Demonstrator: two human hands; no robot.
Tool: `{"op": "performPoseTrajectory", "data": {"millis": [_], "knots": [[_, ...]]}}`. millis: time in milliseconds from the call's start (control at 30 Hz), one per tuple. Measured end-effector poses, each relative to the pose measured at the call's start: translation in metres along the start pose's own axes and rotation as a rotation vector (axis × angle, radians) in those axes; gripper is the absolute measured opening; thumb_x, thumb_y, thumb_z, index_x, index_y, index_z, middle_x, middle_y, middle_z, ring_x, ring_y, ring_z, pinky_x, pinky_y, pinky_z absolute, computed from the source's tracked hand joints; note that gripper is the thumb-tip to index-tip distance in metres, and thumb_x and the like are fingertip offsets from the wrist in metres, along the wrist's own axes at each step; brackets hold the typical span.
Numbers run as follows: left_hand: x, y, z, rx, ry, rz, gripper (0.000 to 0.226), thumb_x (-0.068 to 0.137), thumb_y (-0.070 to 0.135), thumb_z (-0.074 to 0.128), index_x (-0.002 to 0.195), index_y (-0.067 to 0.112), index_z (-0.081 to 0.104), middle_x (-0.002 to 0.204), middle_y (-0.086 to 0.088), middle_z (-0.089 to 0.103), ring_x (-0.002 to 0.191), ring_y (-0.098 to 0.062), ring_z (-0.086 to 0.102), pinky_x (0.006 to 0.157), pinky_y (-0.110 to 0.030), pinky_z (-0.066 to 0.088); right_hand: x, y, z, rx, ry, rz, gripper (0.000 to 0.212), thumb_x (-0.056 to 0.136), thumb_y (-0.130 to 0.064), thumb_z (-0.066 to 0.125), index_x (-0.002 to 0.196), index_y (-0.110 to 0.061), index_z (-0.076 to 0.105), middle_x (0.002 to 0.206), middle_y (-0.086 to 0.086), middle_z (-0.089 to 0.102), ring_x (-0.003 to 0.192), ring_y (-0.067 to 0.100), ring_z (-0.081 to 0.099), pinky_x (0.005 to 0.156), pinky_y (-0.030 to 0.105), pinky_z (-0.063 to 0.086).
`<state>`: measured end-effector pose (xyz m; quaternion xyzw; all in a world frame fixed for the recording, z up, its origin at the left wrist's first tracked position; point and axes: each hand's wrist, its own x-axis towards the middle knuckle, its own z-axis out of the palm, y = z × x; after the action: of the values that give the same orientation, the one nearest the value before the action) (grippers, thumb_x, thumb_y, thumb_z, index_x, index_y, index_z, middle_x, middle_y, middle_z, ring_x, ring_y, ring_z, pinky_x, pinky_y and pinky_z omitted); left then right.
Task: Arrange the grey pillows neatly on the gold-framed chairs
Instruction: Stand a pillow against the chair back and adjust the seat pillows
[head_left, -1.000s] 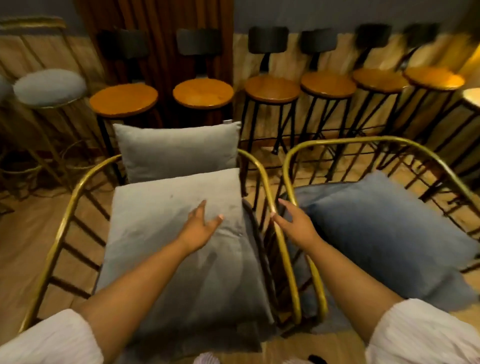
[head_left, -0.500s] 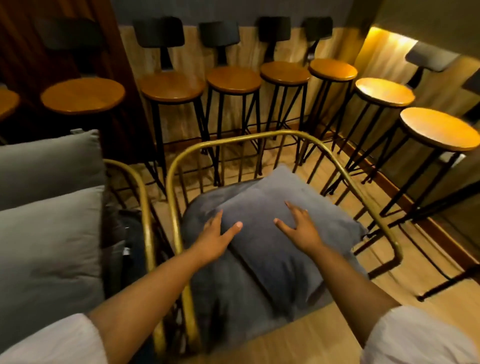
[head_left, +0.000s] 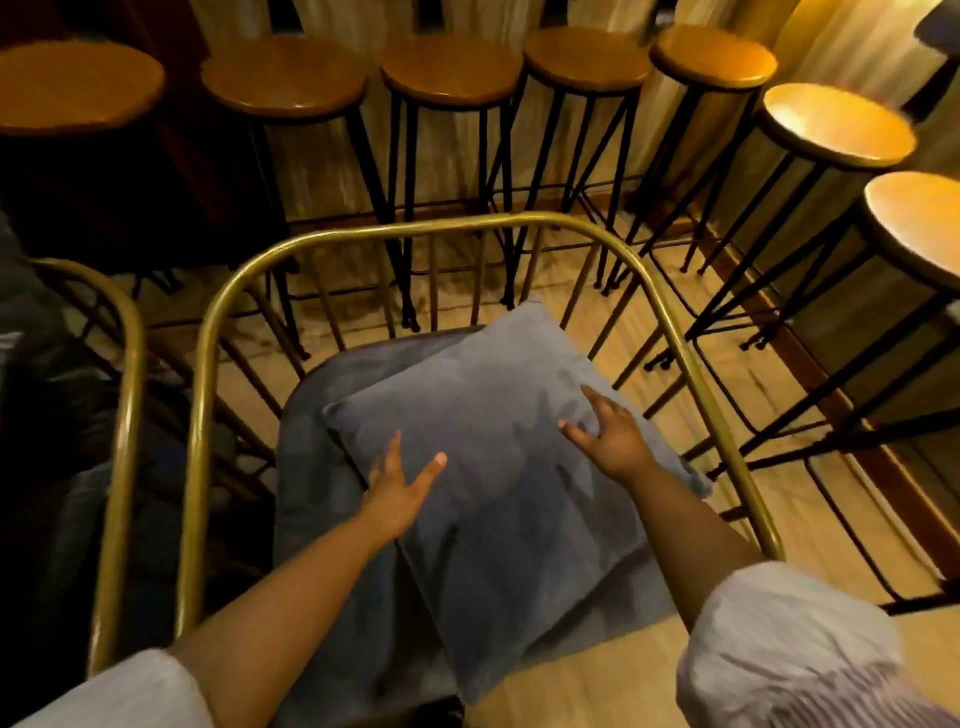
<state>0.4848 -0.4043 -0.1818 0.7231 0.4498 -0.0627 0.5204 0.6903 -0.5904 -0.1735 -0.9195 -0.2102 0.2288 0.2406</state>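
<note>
A gold-framed chair (head_left: 203, 364) stands right in front of me, its rail curving around a dark grey seat cushion (head_left: 322, 415). On that cushion lies a grey pillow (head_left: 498, 415), turned askew, one corner toward the chair's back and another hanging over the front edge. My left hand (head_left: 397, 488) rests flat on the pillow's left edge, fingers spread. My right hand (head_left: 608, 431) lies on its right side, fingers apart and pressing the fabric. Neither hand grips the pillow. A second gold-framed chair (head_left: 124, 395) shows at the left edge, its contents dark and blurred.
Several bar stools with round wooden seats (head_left: 452, 70) and black metal legs line the wall behind the chair and curve round on the right (head_left: 836, 124). Their legs stand close to the chair's back rail. Light wooden floor (head_left: 810, 499) shows to the right.
The view has swung right and down, from the left chair to this one. Both hands left the left chair and now lie spread on the askew pillow here.
</note>
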Motion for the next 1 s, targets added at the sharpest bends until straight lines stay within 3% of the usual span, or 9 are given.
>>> {"op": "performPoseTrajectory", "data": {"millis": [133,200,300,400,467,667,867,1000], "knots": [[0.033,-0.015,0.023,-0.084,0.061,-0.122,0.084,0.085,0.05,0.058,0.152,0.028,0.012,0.158,-0.018,0.017,0.145,-0.035,0.023,0.118,-0.043,0.022,0.047,0.035,0.009,0.015,-0.085,0.049,0.078,0.087,-0.052,0.056,0.151,-0.023,0.022,0.158,0.009,0.027,0.145,0.031,0.024,0.118,0.047,0.022],[0.046,-0.029,0.04,-0.13,0.041,-0.211,0.093,0.076,0.064,0.058,0.151,0.036,0.01,0.16,-0.014,0.015,0.146,-0.033,0.02,0.119,-0.043,0.021,0.072,0.051,0.015,0.038,-0.145,0.079,0.082,0.083,-0.06,0.055,0.151,-0.028,0.021,0.161,0.006,0.02,0.147,0.029,0.02,0.12,0.046,0.019],[0.057,-0.046,0.07,-0.186,0.077,-0.327,0.099,0.073,0.066,0.06,0.149,0.045,-0.001,0.162,-0.013,-0.001,0.148,-0.034,0.013,0.119,-0.047,0.018,0.101,0.067,0.02,0.038,-0.167,0.116,0.092,0.073,-0.075,0.055,0.149,-0.039,0.017,0.163,0.002,0.011,0.149,0.028,0.01,0.121,0.047,0.012],[0.064,-0.052,0.095,-0.248,0.195,-0.353,0.102,0.075,0.057,0.065,0.147,0.047,-0.007,0.16,-0.013,-0.015,0.147,-0.038,0.013,0.12,-0.043,0.015,0.119,0.081,0.017,0.143,-0.159,0.137,0.114,0.05,-0.086,0.063,0.147,-0.045,0.017,0.161,-0.006,0.016,0.147,0.025,0.019,0.12,0.047,0.02],[0.068,-0.059,0.102,-0.274,0.244,-0.359,0.108,0.07,0.061,0.067,0.145,0.051,-0.01,0.16,-0.01,-0.017,0.146,-0.041,0.015,0.119,-0.046,0.017,0.126,0.09,0.015,0.257,-0.166,0.149,0.121,0.046,-0.081,0.07,0.148,-0.043,0.018,0.159,-0.007,0.023,0.145,0.024,0.027,0.118,0.046,0.026],[0.068,-0.075,0.097,-0.411,0.296,-0.372,0.116,0.068,0.054,0.074,0.146,0.048,-0.011,0.158,-0.019,0.011,0.14,-0.039,0.031,0.114,-0.045,0.026,0.133,0.108,0.015,0.361,-0.195,0.209,0.102,0.066,-0.068,0.068,0.15,-0.039,0.017,0.157,-0.003,0.027,0.141,0.029,0.033,0.112,0.043,0.03],[0.061,-0.067,0.084,-0.433,0.331,-0.323,0.112,0.067,0.053,0.075,0.15,0.043,0.0,0.156,-0.018,0.022,0.137,-0.039,0.036,0.112,-0.044,0.03,0.104,0.091,0.012,0.477,-0.178,0.235,0.11,0.046,-0.077,0.075,0.141,-0.052,0.026,0.153,-0.007,0.035,0.135,0.032,0.041,0.109,0.053,0.037],[0.06,-0.055,0.058,-0.448,0.284,-0.251,0.132,0.036,0.072,0.075,0.148,0.048,0.009,0.155,-0.01,0.028,0.135,-0.035,0.04,0.111,-0.047,0.035,0.074,0.089,0.014,0.537,-0.13,0.271,0.111,0.049,-0.072,0.076,0.144,-0.042,0.029,0.152,-0.004,0.038,0.133,0.031,0.044,0.107,0.046,0.04]]}}
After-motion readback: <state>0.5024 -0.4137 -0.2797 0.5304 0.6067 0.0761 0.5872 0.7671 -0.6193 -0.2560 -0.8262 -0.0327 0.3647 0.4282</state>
